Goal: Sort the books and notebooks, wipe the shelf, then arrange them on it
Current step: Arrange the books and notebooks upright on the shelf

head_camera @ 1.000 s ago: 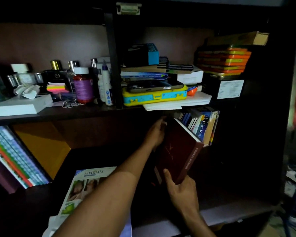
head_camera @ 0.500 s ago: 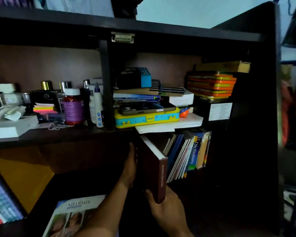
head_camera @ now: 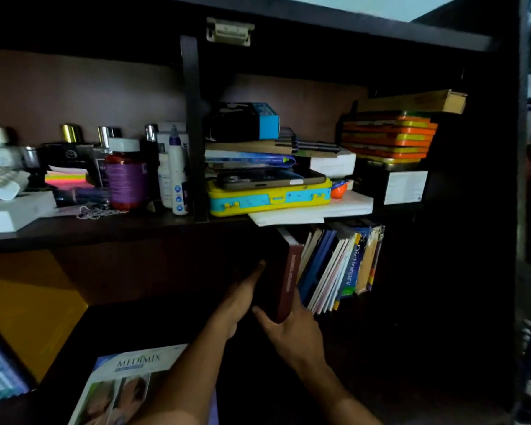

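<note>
A thick dark red book (head_camera: 284,277) stands nearly upright on the lower shelf (head_camera: 380,338), spine facing me. My left hand (head_camera: 238,302) lies flat against its left cover. My right hand (head_camera: 292,329) grips its bottom front corner from below. To its right leans a row of books (head_camera: 341,265), among them a blue dictionary (head_camera: 354,265). A magazine (head_camera: 120,384) lies flat at the front left of the lower shelf. More books (head_camera: 0,375) lean at the far left edge.
The upper shelf (head_camera: 114,223) holds bottles, a purple jar (head_camera: 125,180), sticky notes, a white box (head_camera: 13,210), a yellow and blue case (head_camera: 269,197), stacked papers and orange trays (head_camera: 388,136). A yellow panel (head_camera: 28,305) leans at the lower left. The cabinet side wall (head_camera: 472,271) stands at right.
The red book has swung from tilted to nearly upright and moved in against the row of books. Both hands followed it; the view shifted up and closer.
</note>
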A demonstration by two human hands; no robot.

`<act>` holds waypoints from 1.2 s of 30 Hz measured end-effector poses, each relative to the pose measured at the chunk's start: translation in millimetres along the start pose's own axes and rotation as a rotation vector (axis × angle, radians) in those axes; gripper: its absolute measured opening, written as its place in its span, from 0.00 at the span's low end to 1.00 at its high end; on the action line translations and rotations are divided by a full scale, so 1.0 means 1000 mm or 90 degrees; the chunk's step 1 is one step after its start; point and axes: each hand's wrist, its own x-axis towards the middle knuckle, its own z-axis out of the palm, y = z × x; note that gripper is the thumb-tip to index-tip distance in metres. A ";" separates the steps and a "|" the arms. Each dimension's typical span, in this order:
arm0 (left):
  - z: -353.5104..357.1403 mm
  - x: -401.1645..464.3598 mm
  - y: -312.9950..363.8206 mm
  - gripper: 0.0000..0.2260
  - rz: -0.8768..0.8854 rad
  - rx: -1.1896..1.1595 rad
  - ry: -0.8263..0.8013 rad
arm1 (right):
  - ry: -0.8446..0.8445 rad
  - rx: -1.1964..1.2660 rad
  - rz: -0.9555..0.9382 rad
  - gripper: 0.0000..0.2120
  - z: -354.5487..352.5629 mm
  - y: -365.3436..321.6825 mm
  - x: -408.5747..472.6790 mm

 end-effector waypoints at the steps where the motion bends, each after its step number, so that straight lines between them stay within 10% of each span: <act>1: 0.001 0.002 -0.003 0.38 0.004 0.018 0.015 | -0.010 0.025 -0.019 0.38 0.000 0.003 -0.002; 10: 0.011 -0.001 0.000 0.24 0.030 0.071 -0.004 | 0.043 0.027 -0.047 0.36 0.010 0.014 0.004; 22: 0.022 -0.004 -0.014 0.55 0.046 0.192 -0.137 | 0.109 -0.070 -0.053 0.29 -0.002 0.021 0.007; 36: 0.045 0.003 -0.011 0.51 0.175 0.180 -0.092 | 0.231 -0.092 -0.069 0.37 -0.057 0.073 0.012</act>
